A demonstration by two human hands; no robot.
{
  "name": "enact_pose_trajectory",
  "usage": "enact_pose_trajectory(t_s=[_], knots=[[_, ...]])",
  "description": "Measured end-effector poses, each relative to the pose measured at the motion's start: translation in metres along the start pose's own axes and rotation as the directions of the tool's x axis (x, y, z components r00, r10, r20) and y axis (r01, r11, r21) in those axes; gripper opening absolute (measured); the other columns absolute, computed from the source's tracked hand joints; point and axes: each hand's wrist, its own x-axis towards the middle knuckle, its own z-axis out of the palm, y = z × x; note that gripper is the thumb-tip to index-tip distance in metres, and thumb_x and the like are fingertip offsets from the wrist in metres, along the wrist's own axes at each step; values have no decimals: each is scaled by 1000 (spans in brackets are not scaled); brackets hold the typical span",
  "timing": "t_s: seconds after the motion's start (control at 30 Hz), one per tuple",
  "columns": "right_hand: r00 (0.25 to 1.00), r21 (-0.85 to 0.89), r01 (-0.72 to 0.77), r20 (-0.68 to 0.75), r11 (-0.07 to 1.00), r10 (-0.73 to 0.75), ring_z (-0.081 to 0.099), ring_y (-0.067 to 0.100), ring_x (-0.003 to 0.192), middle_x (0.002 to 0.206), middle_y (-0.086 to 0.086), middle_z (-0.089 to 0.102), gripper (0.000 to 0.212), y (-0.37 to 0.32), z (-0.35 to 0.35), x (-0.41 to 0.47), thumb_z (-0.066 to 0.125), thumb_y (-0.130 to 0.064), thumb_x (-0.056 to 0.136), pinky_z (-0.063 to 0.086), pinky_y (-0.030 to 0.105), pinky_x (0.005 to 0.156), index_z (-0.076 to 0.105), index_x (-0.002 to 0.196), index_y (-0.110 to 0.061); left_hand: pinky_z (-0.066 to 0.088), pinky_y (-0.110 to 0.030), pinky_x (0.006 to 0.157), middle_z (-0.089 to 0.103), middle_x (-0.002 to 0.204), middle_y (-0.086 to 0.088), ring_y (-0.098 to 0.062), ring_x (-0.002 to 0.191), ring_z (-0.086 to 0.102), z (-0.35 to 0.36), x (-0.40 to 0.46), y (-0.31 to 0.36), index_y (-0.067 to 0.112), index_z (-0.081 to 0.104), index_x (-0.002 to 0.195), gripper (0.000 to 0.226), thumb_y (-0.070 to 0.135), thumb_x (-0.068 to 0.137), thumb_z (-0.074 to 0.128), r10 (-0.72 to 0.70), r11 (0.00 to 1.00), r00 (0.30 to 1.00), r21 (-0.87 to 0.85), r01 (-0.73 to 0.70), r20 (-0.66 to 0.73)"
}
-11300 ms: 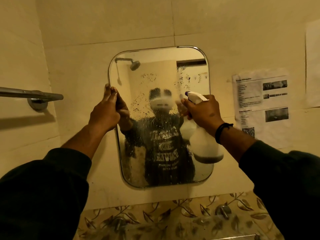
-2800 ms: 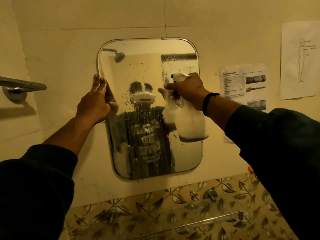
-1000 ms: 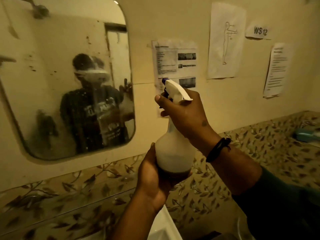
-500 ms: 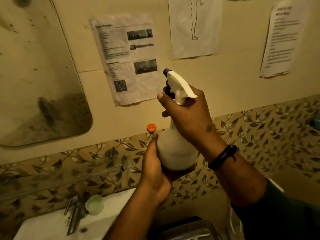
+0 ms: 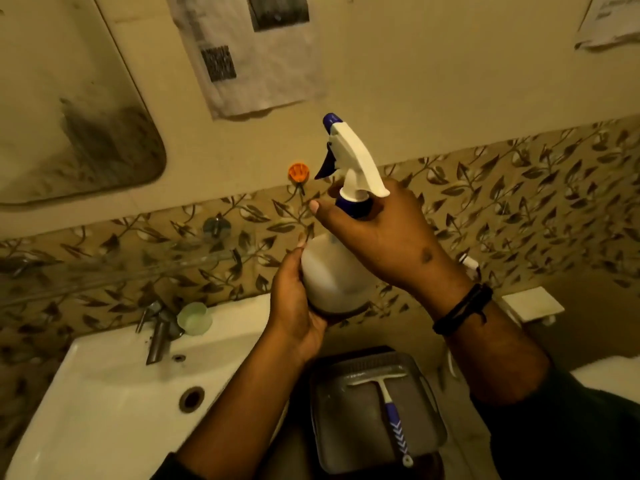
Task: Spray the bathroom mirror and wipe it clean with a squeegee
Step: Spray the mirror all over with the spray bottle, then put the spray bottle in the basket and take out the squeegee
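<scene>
While both hands hold it, spray bottle (image 5: 337, 271) looks white, blue-nozzled.

— Where is the spray bottle (image 5: 337, 271) sitting?
— It is standing upright between both hands: the left hand (image 5: 294, 306) is cupping its base, the right hand (image 5: 384, 237) is wrapping its neck.
— And the squeegee (image 5: 389, 407)?
— It is lying in the tray (image 5: 429, 427) below the bottle, right of the sink (image 5: 104, 393). The mirror (image 5: 69, 98) is hanging on the wall up left.

white sink (image 5: 104, 393), tap (image 5: 157, 336), pale cup (image 5: 194, 318), wall papers (image 5: 249, 53)
</scene>
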Motion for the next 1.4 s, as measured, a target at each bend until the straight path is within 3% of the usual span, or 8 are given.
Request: enact_pose_trajectory(t_s=[0.33, 0.43, 0.5, 0.63, 0.8, 0.93, 1.17, 1.4], knots=[[954, -50, -249, 158, 967, 254, 64, 8, 88, 98, -7, 69, 47, 117, 44, -57, 72, -58, 73, 57, 33, 78, 63, 107, -27, 53, -51, 89, 68, 123, -17, -36, 116, 63, -48, 51, -97, 12, 59, 133, 52, 47, 99, 42, -216, 974, 968, -96, 205, -124], [903, 43, -384, 228, 922, 365, 64, 9, 93, 101, -7, 69, 46, 169, 57, -67, 78, -51, 72, 56, 32, 82, 62, 108, -28, 56, -45, 80, 72, 112, -13, -30, 108, 67, -64, 79, -136, 12, 62, 123, 44, 44, 100, 41, -275, 960, 945, -110, 258, -179], [888, 84, -434, 205, 897, 411, 65, 8, 92, 96, -7, 68, 42, 202, 69, -79, 81, -44, 72, 54, 24, 80, 64, 104, -22, 57, -39, 72, 73, 98, -8, -23, 98, 69, -76, 95, -160, 14, 62, 115, 39, 44, 101, 42, -320, 946, 911, -41, 321, -258], [861, 160, -504, 164, 849, 481, 59, -14, 80, 82, -20, 60, 33, 278, 100, -115, 84, -37, 72, 45, 3, 63, 54, 87, -40, 51, -45, 92, 66, 122, -14, -29, 109, 63, -111, 130, -222, 14, 63, 122, 43, 45, 102, 41, -378, 897, 828, 58, 438, -415], [777, 38, -602, 258, 797, 574, 63, 24, 97, 106, 11, 63, 36, 359, 145, -167, 81, -30, 77, 56, 41, 82, 65, 102, -10, 48, -47, 102, 67, 126, -11, -28, 115, 61, -153, 153, -290, 18, 61, 131, 45, 47, 99, 49, -435, 830, 726, 76, 553, -533], [753, -71, -577, 338, 813, 564, 60, 25, 103, 116, 9, 57, 36, 399, 178, -199, 79, -31, 79, 52, 28, 83, 67, 106, -11, 43, -46, 108, 62, 131, -7, -26, 120, 57, -179, 164, -327, 19, 56, 137, 51, 50, 98, 49, -478, 797, 661, 30, 603, -579], [678, -183, -566, 451, 804, 580, 52, 30, 121, 137, 11, 48, 27, 445, 212, -235, 68, -34, 86, 49, 50, 97, 67, 109, -21, 49, -35, 70, 66, 96, -10, -23, 88, 65, -206, 177, -357, 5, 63, 119, 37, 33, 98, 52, -538, 780, 595, -87, 619, -597], [612, -230, -573, 519, 787, 597, 43, 30, 130, 143, 9, 40, 34, 471, 228, -240, 70, -32, 86, 45, 49, 103, 65, 118, -21, 51, -35, 69, 64, 86, -11, -24, 80, 62, -214, 183, -373, 12, 64, 85, 24, 25, 100, 51, -550, 761, 526, -130, 635, -649]])
